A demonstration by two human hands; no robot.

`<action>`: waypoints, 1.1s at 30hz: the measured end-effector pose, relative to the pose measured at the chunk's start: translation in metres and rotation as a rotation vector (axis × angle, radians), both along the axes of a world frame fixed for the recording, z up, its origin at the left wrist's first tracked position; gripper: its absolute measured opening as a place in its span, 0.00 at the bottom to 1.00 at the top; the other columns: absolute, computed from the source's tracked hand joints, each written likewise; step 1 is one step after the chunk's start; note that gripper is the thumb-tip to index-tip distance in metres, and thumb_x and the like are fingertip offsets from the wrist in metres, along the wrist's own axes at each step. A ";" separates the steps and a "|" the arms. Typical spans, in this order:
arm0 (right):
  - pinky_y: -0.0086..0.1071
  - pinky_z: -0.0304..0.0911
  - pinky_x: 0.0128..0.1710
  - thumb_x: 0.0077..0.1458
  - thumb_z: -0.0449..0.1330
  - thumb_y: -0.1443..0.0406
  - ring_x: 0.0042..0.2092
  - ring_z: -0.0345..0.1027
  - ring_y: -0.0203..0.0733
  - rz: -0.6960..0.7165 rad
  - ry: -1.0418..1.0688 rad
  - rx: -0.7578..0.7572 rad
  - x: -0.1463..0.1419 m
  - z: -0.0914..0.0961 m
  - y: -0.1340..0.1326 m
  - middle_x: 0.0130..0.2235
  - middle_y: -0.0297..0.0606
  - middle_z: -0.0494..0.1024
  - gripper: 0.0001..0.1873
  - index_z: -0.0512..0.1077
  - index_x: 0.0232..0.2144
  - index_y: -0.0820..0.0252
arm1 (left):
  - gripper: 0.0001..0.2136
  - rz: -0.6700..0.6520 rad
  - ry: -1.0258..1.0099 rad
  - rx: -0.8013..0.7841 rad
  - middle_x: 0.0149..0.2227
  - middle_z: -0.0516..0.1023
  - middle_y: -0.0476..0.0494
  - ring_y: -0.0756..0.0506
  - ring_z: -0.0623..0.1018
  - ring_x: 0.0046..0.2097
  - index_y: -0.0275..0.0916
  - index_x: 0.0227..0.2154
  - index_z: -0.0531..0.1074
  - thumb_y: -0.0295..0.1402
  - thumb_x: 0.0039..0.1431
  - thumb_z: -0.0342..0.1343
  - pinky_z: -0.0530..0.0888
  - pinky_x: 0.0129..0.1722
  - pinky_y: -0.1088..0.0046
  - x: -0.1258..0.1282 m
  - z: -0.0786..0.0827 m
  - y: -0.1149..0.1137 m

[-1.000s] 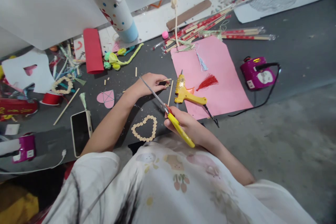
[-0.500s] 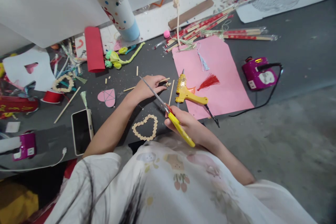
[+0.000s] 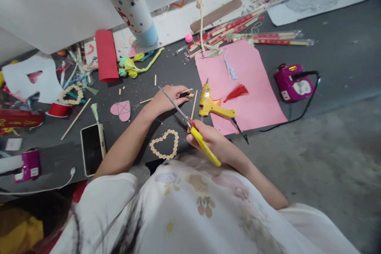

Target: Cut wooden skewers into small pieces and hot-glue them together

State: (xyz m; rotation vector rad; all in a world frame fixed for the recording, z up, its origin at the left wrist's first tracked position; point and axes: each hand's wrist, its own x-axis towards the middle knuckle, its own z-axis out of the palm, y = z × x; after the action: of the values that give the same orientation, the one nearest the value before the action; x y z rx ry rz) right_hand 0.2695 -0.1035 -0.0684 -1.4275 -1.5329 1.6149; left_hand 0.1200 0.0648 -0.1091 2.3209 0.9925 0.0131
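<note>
My right hand (image 3: 205, 137) is closed round the yellow handles of a pair of scissors (image 3: 190, 125), whose closed blades point up and left. My left hand (image 3: 169, 97) rests on the dark mat, its fingers pinched on small bits of wooden stick (image 3: 189, 94). A heart made of pale wooden pieces (image 3: 164, 143) lies on the mat just left of my right hand. A yellow glue gun (image 3: 212, 105) lies to the right of my left hand, at the edge of a pink sheet (image 3: 253, 87).
A phone (image 3: 92, 149) lies at the left, near a pink paper heart (image 3: 121, 110). A red tassel (image 3: 236, 92) is on the pink sheet. A purple device (image 3: 293, 83) with a black cable sits at the right. A patterned bottle (image 3: 133, 8), red card (image 3: 106, 55) and chopstick packets (image 3: 253, 33) lie further back.
My left hand has shifted slightly on the mat among the stick pieces. The right hand keeps the scissors in about the same place.
</note>
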 end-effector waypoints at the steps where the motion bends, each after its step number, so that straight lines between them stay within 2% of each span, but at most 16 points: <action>1: 0.31 0.58 0.34 0.58 0.53 0.55 0.33 0.65 0.37 -0.001 -0.001 -0.001 0.000 0.000 0.000 0.34 0.34 0.71 0.12 0.57 0.33 0.56 | 0.15 0.002 0.002 -0.003 0.26 0.73 0.50 0.52 0.68 0.27 0.41 0.44 0.75 0.39 0.56 0.55 0.61 0.30 0.76 0.000 0.000 0.000; 24: 0.31 0.57 0.33 0.57 0.53 0.55 0.32 0.63 0.37 0.027 -0.050 0.000 0.000 -0.002 0.000 0.33 0.33 0.69 0.12 0.56 0.33 0.56 | 0.17 0.018 0.030 -0.003 0.24 0.71 0.51 0.52 0.66 0.25 0.39 0.45 0.74 0.39 0.55 0.56 0.57 0.27 0.76 -0.001 0.003 -0.001; 28: 0.30 0.55 0.32 0.57 0.54 0.56 0.32 0.62 0.36 0.016 -0.042 -0.010 -0.001 -0.001 0.000 0.32 0.31 0.69 0.12 0.56 0.32 0.55 | 0.16 -0.011 0.010 0.017 0.22 0.69 0.52 0.52 0.66 0.25 0.39 0.45 0.74 0.39 0.54 0.56 0.58 0.28 0.76 0.005 0.003 0.000; 33: 0.29 0.54 0.31 0.56 0.54 0.56 0.31 0.61 0.35 0.027 -0.043 -0.025 -0.001 0.000 0.001 0.33 0.31 0.68 0.12 0.55 0.32 0.55 | 0.15 -0.044 -0.004 0.018 0.25 0.73 0.50 0.52 0.66 0.25 0.41 0.44 0.75 0.38 0.55 0.56 0.59 0.28 0.76 0.011 0.002 0.001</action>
State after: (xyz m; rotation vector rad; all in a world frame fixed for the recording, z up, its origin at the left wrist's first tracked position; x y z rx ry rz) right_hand 0.2686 -0.1026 -0.0688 -1.4700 -1.5681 1.6348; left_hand 0.1312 0.0662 -0.1073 2.3580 0.9426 0.0096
